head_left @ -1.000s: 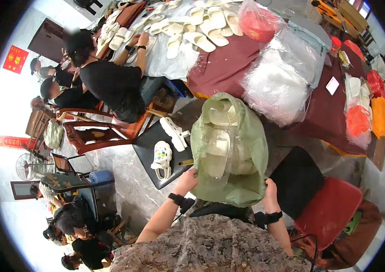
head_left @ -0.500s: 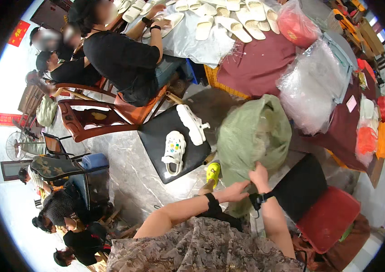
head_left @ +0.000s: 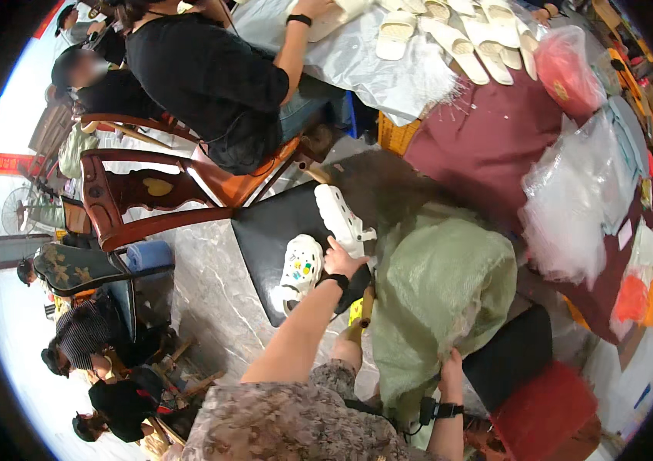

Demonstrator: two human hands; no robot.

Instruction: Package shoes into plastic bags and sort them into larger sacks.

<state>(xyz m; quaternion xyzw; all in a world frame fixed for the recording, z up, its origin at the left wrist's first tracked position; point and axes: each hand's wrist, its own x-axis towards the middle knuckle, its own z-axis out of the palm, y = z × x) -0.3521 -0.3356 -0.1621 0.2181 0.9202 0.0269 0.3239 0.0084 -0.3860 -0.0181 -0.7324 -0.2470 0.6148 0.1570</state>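
Observation:
Over a black seat (head_left: 259, 230) reaches my left hand (head_left: 347, 263), fingers apart and holding nothing. It is at the near end of a plain white clog (head_left: 336, 213); whether it touches the clog, I cannot tell. Left of the hand lies a second white clog (head_left: 301, 261), dotted with small colourful charms. My right hand (head_left: 451, 371) is closed on the rim of a pale green woven sack (head_left: 434, 280), which bulges and stands mouth up on the floor. The sack's contents are mostly hidden from view.
Cream slippers (head_left: 461, 46) lie on a plastic-covered table at the far side, where a person in black (head_left: 203, 84) sits on a wooden chair (head_left: 142, 223). Clear plastic bags (head_left: 580, 200) hang at the right. A red and black chair (head_left: 545, 411) stands near my right arm.
My left hand has left the sack and moved forward and left to the clogs. My right hand keeps hold of the sack, lower and nearer me. The view has shifted.

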